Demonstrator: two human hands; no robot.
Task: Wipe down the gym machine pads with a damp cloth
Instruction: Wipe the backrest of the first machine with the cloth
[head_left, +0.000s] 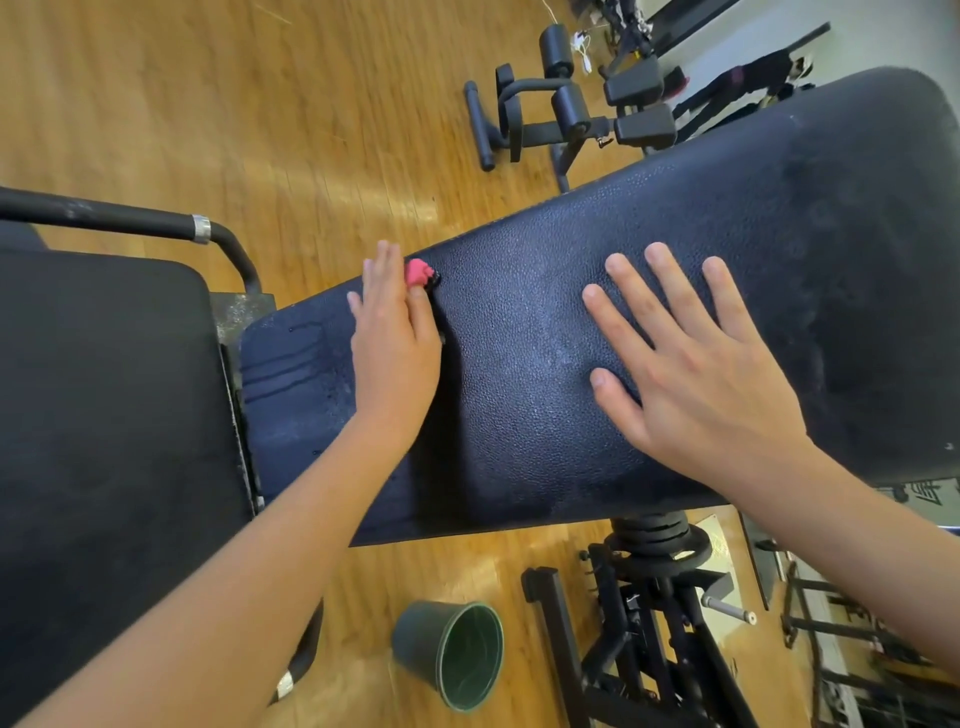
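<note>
My left grip (395, 338), fingers nearly straight, pinches a bunched pink cloth (418, 271) with the thumb at the far edge of the pebbled black pad (519, 415), left of centre. My right grip (691, 374) lies flat and spread on the pad, centre right.

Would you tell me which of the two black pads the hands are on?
The long, pebble-textured black pad: the left hand holds a pink cloth at its far edge, the right hand lies flat. The smoother black seat pad is untouched.
</note>
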